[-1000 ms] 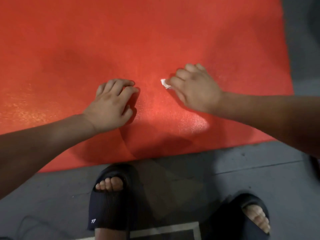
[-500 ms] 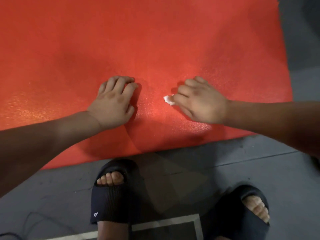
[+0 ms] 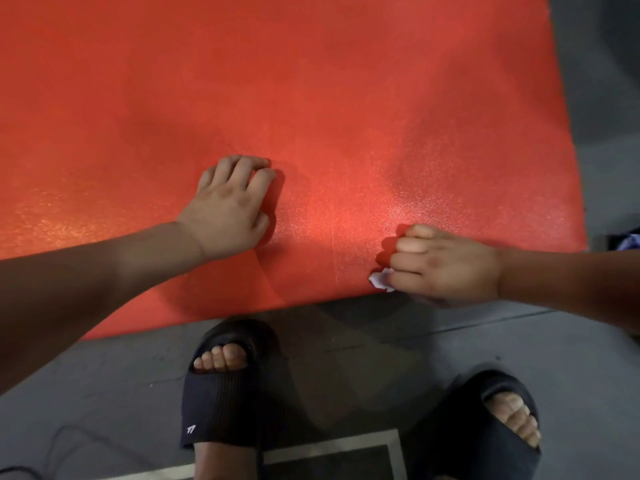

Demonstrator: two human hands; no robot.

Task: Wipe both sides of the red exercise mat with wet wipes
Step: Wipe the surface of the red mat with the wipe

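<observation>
A single wide-angle view is taken from the person's head, aimed forward and steeply down. The mat (image 3: pixel 311 81) is seen from close above, filling the upper frame. The left hand (image 3: pixel 230 206) and right hand (image 3: pixel 446 265) are caught mid-frame, with feet (image 3: pixel 220 362) on the floor (image 3: pixel 346 341) along the bottom.

- The exercise mat (image 3: pixel 311 81) lies flat on the floor (image 3: pixel 346 358) and takes up the far and left part of the view. Its near edge runs just ahead of the feet.
- The left hand (image 3: pixel 232 206) rests on the mat, a bit in from that near edge.
- The right hand (image 3: pixel 446 265) is well off to its right, right at the near edge, with a wet wipe (image 3: pixel 379 280) poking out on its left side and touching the mat.
- Two slippers stand on the floor on the near side of the mat: the left slipper (image 3: pixel 225 393) below the left hand, the right slipper (image 3: pixel 485 427) below the right hand.
- A framed floor panel (image 3: pixel 329 459) sits between them at the bottom.
- A small object (image 3: pixel 620 239) sits past the mat's right edge. It's cut off, so I honestly can't tell what it is.
</observation>
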